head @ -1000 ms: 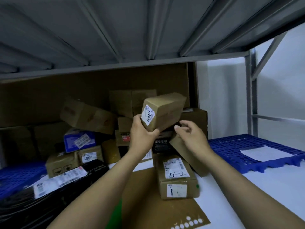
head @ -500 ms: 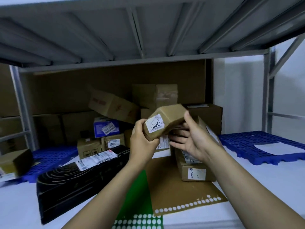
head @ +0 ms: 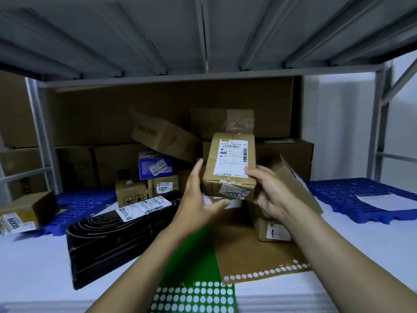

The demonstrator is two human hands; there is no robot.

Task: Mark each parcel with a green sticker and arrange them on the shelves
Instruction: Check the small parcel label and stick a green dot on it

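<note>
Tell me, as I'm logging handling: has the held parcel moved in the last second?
Yes. The held parcel has turned upright above the box marked 6: its large shipping label now faces the camera, and the right hand grips it.

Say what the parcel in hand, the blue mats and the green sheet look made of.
Parcel: brown matte cardboard, creased, glossy tape, paper label. Blue mats: likely moulded plastic, gridded holes. Green sheet: probably sticker backing paper, smooth, punched-out dots.
</note>
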